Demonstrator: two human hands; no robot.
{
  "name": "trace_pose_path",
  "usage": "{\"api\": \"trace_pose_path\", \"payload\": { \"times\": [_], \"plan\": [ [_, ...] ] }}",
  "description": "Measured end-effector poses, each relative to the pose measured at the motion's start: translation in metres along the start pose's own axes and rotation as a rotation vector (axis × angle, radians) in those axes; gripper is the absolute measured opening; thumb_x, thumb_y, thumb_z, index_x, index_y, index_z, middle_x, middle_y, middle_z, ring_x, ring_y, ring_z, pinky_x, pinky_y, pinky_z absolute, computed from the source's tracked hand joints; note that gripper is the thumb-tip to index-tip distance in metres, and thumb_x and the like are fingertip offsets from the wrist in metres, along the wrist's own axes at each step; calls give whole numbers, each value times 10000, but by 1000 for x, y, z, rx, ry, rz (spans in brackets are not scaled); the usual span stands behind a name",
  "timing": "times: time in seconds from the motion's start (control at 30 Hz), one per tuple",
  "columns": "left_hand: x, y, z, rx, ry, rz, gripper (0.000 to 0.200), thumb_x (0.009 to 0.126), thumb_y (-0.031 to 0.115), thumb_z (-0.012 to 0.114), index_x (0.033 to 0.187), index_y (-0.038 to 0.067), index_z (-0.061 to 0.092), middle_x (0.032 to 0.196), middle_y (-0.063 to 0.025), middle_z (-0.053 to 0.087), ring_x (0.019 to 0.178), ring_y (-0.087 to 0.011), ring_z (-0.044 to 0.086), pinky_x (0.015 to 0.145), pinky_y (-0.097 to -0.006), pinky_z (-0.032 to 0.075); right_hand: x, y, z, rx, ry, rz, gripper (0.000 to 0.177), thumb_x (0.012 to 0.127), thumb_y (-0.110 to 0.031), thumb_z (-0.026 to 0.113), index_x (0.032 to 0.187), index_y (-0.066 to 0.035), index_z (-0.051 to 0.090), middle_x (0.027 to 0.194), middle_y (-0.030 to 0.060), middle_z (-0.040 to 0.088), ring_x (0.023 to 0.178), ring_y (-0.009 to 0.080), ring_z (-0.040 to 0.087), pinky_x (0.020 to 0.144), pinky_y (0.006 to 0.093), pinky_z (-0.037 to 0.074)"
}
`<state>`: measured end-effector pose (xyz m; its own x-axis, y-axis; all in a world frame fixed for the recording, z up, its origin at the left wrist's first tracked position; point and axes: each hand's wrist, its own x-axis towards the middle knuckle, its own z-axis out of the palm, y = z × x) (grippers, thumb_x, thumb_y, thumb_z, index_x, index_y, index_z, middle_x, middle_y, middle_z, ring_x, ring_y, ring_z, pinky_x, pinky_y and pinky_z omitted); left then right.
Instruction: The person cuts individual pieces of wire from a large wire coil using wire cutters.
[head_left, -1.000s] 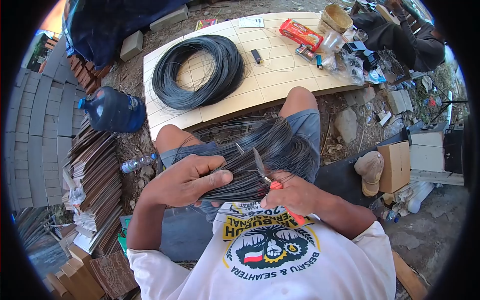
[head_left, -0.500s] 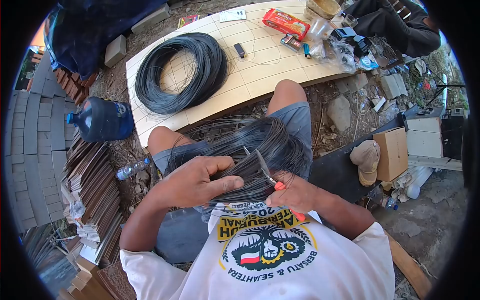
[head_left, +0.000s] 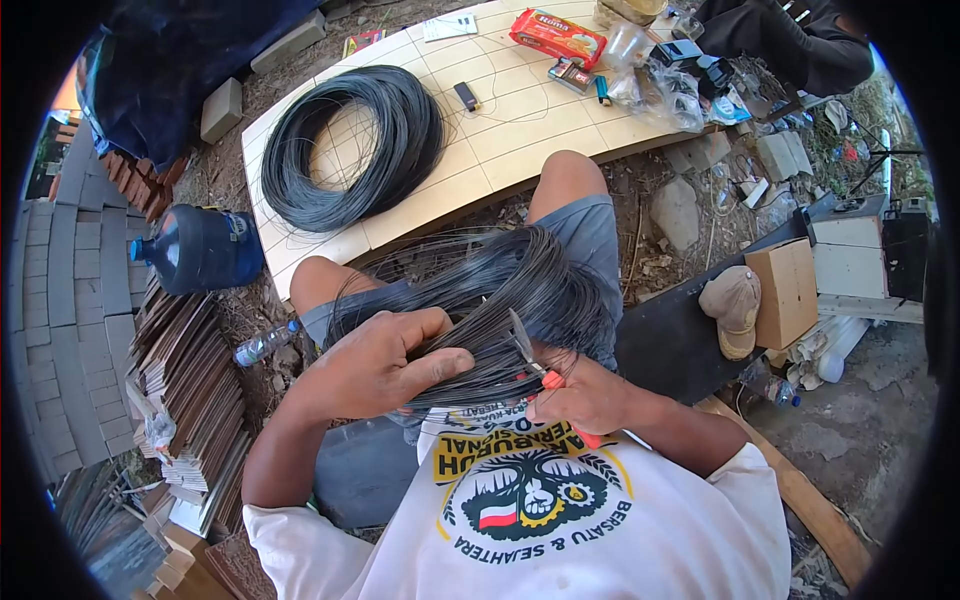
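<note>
A bundle of dark thin wire point(head_left: 500, 290) lies across the person's lap. My left hand point(head_left: 390, 370) is closed round the near strands at its left side, thumb on top. In my right hand point(head_left: 580, 395) are scissors-like cutters with red handles point(head_left: 552, 380). Their metal blades point(head_left: 520, 335) point up and away, among the strands at the right of my left hand. My right fingertips are partly hidden by the handles and wire. A second, round coil of dark wire point(head_left: 355, 150) lies on the table ahead.
The tiled table point(head_left: 480, 150) also holds a black lighter-sized object point(head_left: 467, 97), a red biscuit packet point(head_left: 557, 38) and plastic bags. Left are a blue water jug point(head_left: 205, 248) and stacked boards. Right are a cap point(head_left: 731, 310) and a cardboard box point(head_left: 783, 293). Another person sits at the upper right.
The cutter blades sit deeper among the strands, with one tip now mostly hidden. Both hands remain at the bundle, and the whole view has shifted slightly.
</note>
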<state>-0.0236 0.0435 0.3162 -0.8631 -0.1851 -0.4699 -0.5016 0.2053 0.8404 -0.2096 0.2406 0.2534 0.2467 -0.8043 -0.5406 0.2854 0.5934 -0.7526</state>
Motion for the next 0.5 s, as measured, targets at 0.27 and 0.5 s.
{"api": "trace_pose_path", "payload": {
  "times": [0.27,0.5],
  "plan": [
    [-1,4,-3,-42,-85,-69,372,983,325,664,883,-23,578,643,-67,538,553,-126,521,514,-311,417,6,-3,-2,108,-30,24,550,839,-144,691,1330,43,526,1131,123,603,1029,168,562,938,311,464],
    [1,-7,-1,-20,-35,66,400,995,339,645,843,-19,554,623,-77,538,506,-126,572,471,-298,425,13,17,-7,-73,-22,-81,420,854,-146,703,1219,28,593,1121,111,623,989,181,589,922,322,464]
  ]
}}
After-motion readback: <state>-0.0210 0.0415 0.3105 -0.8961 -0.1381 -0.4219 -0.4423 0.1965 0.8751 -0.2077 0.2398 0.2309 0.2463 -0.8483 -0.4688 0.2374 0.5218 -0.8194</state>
